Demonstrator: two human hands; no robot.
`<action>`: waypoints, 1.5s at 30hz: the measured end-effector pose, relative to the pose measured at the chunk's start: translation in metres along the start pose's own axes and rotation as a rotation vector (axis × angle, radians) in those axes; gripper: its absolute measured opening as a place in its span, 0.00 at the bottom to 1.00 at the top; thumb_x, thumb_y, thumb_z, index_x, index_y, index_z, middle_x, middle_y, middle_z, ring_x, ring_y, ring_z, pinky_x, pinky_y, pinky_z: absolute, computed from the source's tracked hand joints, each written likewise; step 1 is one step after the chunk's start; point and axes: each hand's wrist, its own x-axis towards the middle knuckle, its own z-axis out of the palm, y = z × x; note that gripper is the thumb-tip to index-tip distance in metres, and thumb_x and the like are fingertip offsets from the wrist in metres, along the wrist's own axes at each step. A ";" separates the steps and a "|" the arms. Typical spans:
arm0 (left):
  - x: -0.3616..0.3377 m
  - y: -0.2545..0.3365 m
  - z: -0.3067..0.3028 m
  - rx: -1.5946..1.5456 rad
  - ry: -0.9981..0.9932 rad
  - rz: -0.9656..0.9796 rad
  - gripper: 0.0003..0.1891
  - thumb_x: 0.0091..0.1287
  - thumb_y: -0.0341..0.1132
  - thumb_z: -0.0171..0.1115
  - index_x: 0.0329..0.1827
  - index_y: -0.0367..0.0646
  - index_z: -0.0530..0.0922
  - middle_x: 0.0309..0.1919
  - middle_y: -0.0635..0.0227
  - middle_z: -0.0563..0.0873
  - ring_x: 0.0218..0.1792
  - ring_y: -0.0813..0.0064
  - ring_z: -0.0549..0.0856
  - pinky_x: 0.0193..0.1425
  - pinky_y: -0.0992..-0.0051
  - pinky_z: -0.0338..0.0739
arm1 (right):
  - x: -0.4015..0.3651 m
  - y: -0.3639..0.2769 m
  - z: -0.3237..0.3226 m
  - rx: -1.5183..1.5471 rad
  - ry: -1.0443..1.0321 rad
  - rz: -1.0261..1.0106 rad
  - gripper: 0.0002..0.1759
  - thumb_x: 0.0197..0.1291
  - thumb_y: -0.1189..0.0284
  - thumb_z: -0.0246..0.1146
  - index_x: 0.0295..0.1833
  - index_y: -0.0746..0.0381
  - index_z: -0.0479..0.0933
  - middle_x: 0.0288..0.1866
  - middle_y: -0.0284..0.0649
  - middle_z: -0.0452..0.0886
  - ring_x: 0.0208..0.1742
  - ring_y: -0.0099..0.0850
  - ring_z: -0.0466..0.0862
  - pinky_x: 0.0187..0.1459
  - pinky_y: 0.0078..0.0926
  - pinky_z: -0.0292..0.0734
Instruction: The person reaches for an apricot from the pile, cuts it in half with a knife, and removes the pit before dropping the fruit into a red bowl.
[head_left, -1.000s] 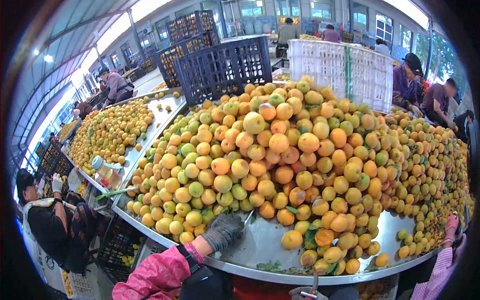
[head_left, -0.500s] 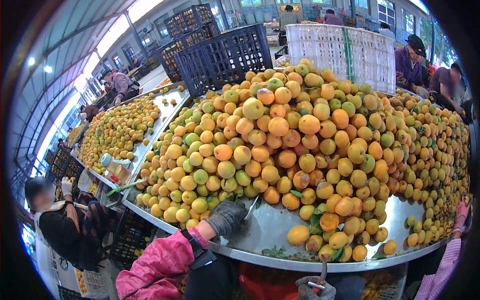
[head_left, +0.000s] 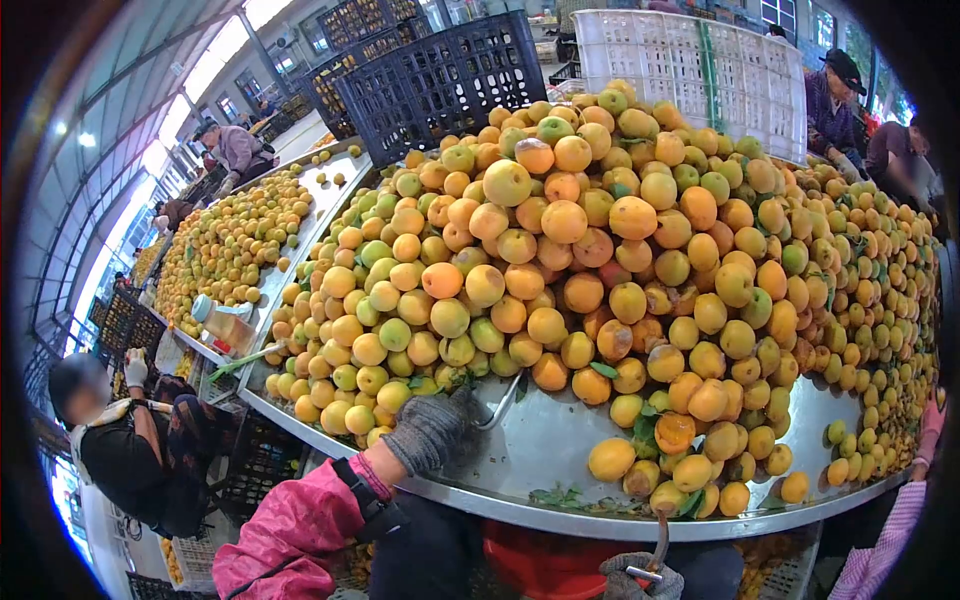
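I see a round steel table (head_left: 540,450) heaped with orange and green fruit (head_left: 600,250). Behind the heap stand a white crate (head_left: 690,70) and black crates (head_left: 440,85), their contents hidden from me. My left hand (head_left: 430,432), grey-gloved, is closed on the low end of a bent metal bar (head_left: 498,402) at the heap's foot. The bar's long axis runs up and right into the fruit. My right hand (head_left: 640,580), below the table's rim, is clamped on a brown rod (head_left: 660,528) pointing straight up.
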 end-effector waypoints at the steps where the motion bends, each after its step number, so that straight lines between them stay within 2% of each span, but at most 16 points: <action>1: 0.004 -0.001 0.001 -0.022 0.012 0.014 0.16 0.56 0.41 0.64 0.48 0.52 0.80 0.40 0.60 0.83 0.37 0.55 0.85 0.37 0.59 0.79 | 0.000 0.002 -0.001 -0.005 -0.017 -0.018 0.07 0.64 0.74 0.63 0.44 0.66 0.80 0.18 0.28 0.72 0.13 0.16 0.69 0.14 0.15 0.61; 4: 0.007 -0.001 -0.002 -0.043 -0.022 0.037 0.15 0.55 0.41 0.65 0.46 0.51 0.80 0.38 0.60 0.83 0.39 0.54 0.84 0.40 0.58 0.79 | 0.001 0.009 -0.003 0.024 -0.037 -0.096 0.07 0.65 0.73 0.62 0.45 0.66 0.79 0.18 0.28 0.72 0.13 0.16 0.68 0.14 0.15 0.60; 9: 0.011 0.006 -0.022 -0.025 -0.093 0.041 0.16 0.54 0.40 0.66 0.46 0.51 0.80 0.40 0.59 0.83 0.40 0.53 0.84 0.41 0.58 0.79 | -0.001 0.010 -0.007 0.009 -0.049 -0.104 0.08 0.65 0.73 0.62 0.46 0.65 0.79 0.18 0.27 0.72 0.13 0.16 0.68 0.14 0.15 0.60; 15: 0.010 0.000 -0.011 -0.011 0.048 0.161 0.15 0.55 0.44 0.65 0.44 0.50 0.80 0.37 0.58 0.84 0.37 0.53 0.85 0.40 0.58 0.79 | -0.007 0.004 -0.011 0.038 -0.026 -0.060 0.08 0.64 0.72 0.63 0.45 0.64 0.80 0.19 0.27 0.73 0.14 0.16 0.69 0.15 0.14 0.61; 17: 0.012 0.007 -0.023 -0.033 -0.069 0.135 0.16 0.57 0.47 0.63 0.43 0.49 0.81 0.38 0.58 0.84 0.38 0.53 0.85 0.41 0.58 0.79 | -0.008 0.004 -0.013 0.047 -0.023 -0.063 0.08 0.64 0.72 0.64 0.45 0.64 0.80 0.19 0.27 0.73 0.14 0.16 0.69 0.15 0.14 0.61; 20: 0.016 0.013 -0.023 -0.033 -0.093 0.048 0.16 0.57 0.48 0.63 0.39 0.47 0.82 0.38 0.56 0.85 0.41 0.51 0.84 0.43 0.57 0.79 | -0.010 0.002 -0.012 0.054 -0.029 -0.087 0.08 0.64 0.72 0.64 0.45 0.63 0.80 0.19 0.26 0.73 0.14 0.15 0.69 0.15 0.15 0.61; 24: 0.016 0.004 -0.013 -0.065 -0.064 0.090 0.16 0.59 0.49 0.61 0.41 0.48 0.83 0.39 0.57 0.85 0.42 0.51 0.84 0.46 0.57 0.79 | -0.011 0.005 -0.011 0.060 -0.038 -0.114 0.08 0.64 0.71 0.64 0.45 0.63 0.81 0.19 0.26 0.73 0.14 0.15 0.69 0.15 0.14 0.61; 26: 0.019 0.008 -0.016 -0.032 -0.143 0.066 0.17 0.60 0.49 0.61 0.42 0.47 0.82 0.40 0.57 0.83 0.42 0.52 0.84 0.46 0.56 0.78 | -0.011 0.005 -0.013 0.046 -0.037 -0.119 0.08 0.64 0.71 0.64 0.45 0.63 0.81 0.20 0.26 0.73 0.14 0.14 0.69 0.15 0.14 0.61; 29: 0.018 0.010 -0.015 -0.007 -0.072 0.103 0.18 0.60 0.51 0.60 0.41 0.47 0.82 0.41 0.57 0.82 0.42 0.52 0.84 0.46 0.56 0.78 | -0.011 0.007 -0.014 0.036 -0.028 -0.122 0.08 0.64 0.71 0.64 0.45 0.63 0.81 0.20 0.26 0.73 0.14 0.14 0.68 0.16 0.14 0.60; 33: 0.020 0.009 -0.017 -0.029 -0.126 0.086 0.18 0.60 0.51 0.60 0.41 0.46 0.82 0.41 0.57 0.82 0.42 0.52 0.83 0.45 0.57 0.78 | -0.011 0.003 -0.014 0.043 -0.025 -0.124 0.08 0.64 0.71 0.64 0.45 0.63 0.81 0.20 0.25 0.72 0.15 0.13 0.68 0.16 0.14 0.60; 35: 0.019 0.007 -0.016 -0.019 -0.048 0.147 0.18 0.61 0.51 0.60 0.41 0.47 0.82 0.40 0.58 0.82 0.40 0.53 0.84 0.42 0.57 0.79 | -0.011 0.003 -0.013 0.040 -0.022 -0.113 0.08 0.65 0.72 0.63 0.45 0.63 0.81 0.20 0.25 0.72 0.15 0.13 0.67 0.16 0.14 0.60; 39: 0.017 0.026 -0.041 0.105 -0.165 0.048 0.16 0.60 0.50 0.61 0.41 0.47 0.83 0.40 0.60 0.82 0.37 0.53 0.85 0.40 0.56 0.79 | -0.008 0.005 -0.014 0.016 -0.011 -0.109 0.07 0.65 0.73 0.62 0.45 0.64 0.81 0.19 0.25 0.72 0.15 0.14 0.67 0.17 0.14 0.60; 41: 0.014 0.029 -0.054 0.039 0.084 0.011 0.16 0.60 0.47 0.63 0.44 0.48 0.82 0.44 0.62 0.82 0.35 0.54 0.85 0.39 0.55 0.79 | -0.007 0.007 -0.013 0.019 -0.012 -0.115 0.07 0.66 0.73 0.62 0.45 0.64 0.80 0.19 0.25 0.72 0.15 0.14 0.67 0.16 0.14 0.59; 42: 0.017 0.030 -0.060 0.038 0.084 0.008 0.16 0.60 0.47 0.63 0.44 0.48 0.82 0.44 0.62 0.82 0.35 0.54 0.85 0.39 0.55 0.79 | -0.006 0.008 -0.012 0.035 -0.027 -0.120 0.07 0.66 0.73 0.61 0.45 0.65 0.80 0.19 0.25 0.72 0.15 0.14 0.67 0.16 0.14 0.59; 44: 0.033 0.037 -0.071 -0.086 0.477 0.099 0.19 0.59 0.45 0.65 0.51 0.47 0.79 0.50 0.60 0.81 0.39 0.54 0.85 0.41 0.56 0.79 | -0.004 0.008 -0.012 0.048 -0.041 -0.128 0.07 0.66 0.73 0.61 0.45 0.65 0.80 0.19 0.26 0.72 0.15 0.14 0.67 0.16 0.14 0.59; 45: 0.044 0.040 -0.074 -0.088 0.479 0.100 0.19 0.59 0.45 0.65 0.51 0.47 0.79 0.50 0.60 0.81 0.39 0.54 0.85 0.41 0.56 0.79 | -0.003 0.009 -0.012 0.036 -0.046 -0.130 0.08 0.66 0.73 0.61 0.45 0.65 0.80 0.19 0.26 0.72 0.14 0.14 0.67 0.16 0.14 0.59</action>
